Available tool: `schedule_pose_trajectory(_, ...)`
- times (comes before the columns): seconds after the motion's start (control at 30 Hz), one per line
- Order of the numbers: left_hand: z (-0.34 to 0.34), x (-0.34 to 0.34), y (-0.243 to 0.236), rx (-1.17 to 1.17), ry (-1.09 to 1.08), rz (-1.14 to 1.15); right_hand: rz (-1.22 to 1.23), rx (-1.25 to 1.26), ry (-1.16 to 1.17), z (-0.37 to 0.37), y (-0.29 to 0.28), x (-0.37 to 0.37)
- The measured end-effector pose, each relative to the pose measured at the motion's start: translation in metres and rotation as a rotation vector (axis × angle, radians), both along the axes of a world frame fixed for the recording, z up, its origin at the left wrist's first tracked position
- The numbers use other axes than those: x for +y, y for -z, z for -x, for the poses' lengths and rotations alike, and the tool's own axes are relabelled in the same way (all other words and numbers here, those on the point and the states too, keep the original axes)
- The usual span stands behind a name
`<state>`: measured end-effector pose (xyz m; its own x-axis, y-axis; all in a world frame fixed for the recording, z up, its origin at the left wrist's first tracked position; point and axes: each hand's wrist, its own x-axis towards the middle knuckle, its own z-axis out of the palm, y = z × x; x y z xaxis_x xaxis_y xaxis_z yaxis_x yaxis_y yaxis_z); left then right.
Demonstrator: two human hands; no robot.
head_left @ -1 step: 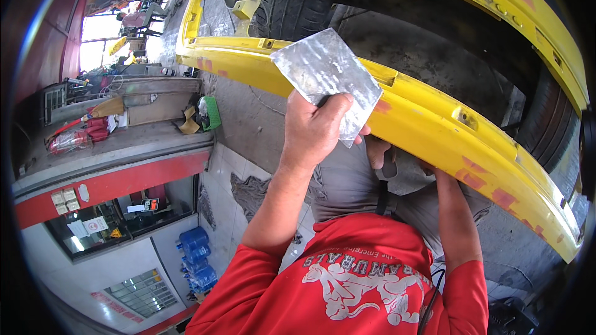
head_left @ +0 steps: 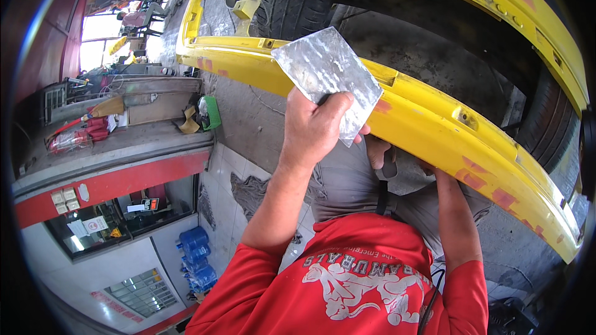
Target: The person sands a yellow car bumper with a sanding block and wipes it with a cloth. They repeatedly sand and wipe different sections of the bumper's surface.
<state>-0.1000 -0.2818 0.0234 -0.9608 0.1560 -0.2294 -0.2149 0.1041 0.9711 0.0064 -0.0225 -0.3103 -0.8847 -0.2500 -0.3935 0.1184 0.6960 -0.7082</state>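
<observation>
Pinched in my left hand [head_left: 318,125] is a flat, square grey plate [head_left: 332,65] streaked with whitish smears. My thumb lies on its face and the other fingers are behind it. The plate is tilted, in front of the lower bar of a yellow car bumper [head_left: 428,125], which has dull pinkish patches along it. My right hand [head_left: 427,167] reaches under the near edge of the bumper. The bumper hides most of it, so its fingers and anything in them cannot be made out.
Black tyres [head_left: 292,9] show through the bumper's opening. On the left stands a grey ledge [head_left: 143,139] with plastic-wrapped red items [head_left: 71,141] and a green basket [head_left: 213,113]. Blue water jugs [head_left: 195,245] and a crumpled grey cloth [head_left: 248,195] lie farther down.
</observation>
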Motion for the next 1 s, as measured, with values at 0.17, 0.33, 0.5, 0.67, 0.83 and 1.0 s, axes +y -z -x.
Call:
schedule_pose_trajectory(0.17,0.007,0.001,-0.003,-0.009,-0.025,0.012,0.002,0.001,0.002,0.001,0.001,0.0)
schedule_pose_trajectory(0.33,0.014,0.004,-0.009,-0.054,0.009,0.011,0.011,0.003,0.0,0.004,0.005,-0.003)
schedule_pose_trajectory(0.5,0.02,0.006,-0.013,-0.106,0.046,-0.002,0.034,0.018,-0.011,0.008,0.002,-0.01)
schedule_pose_trajectory(0.67,0.021,0.006,-0.017,-0.111,0.053,-0.009,0.139,0.075,-0.056,0.01,-0.038,-0.025)
schedule_pose_trajectory(0.83,0.03,-0.026,-0.034,-0.012,-0.108,-0.183,0.32,0.362,-0.24,-0.02,-0.158,-0.06)
schedule_pose_trajectory(1.0,0.02,-0.069,-0.032,0.059,-0.229,-0.166,0.252,0.682,-0.166,-0.04,-0.325,-0.049)
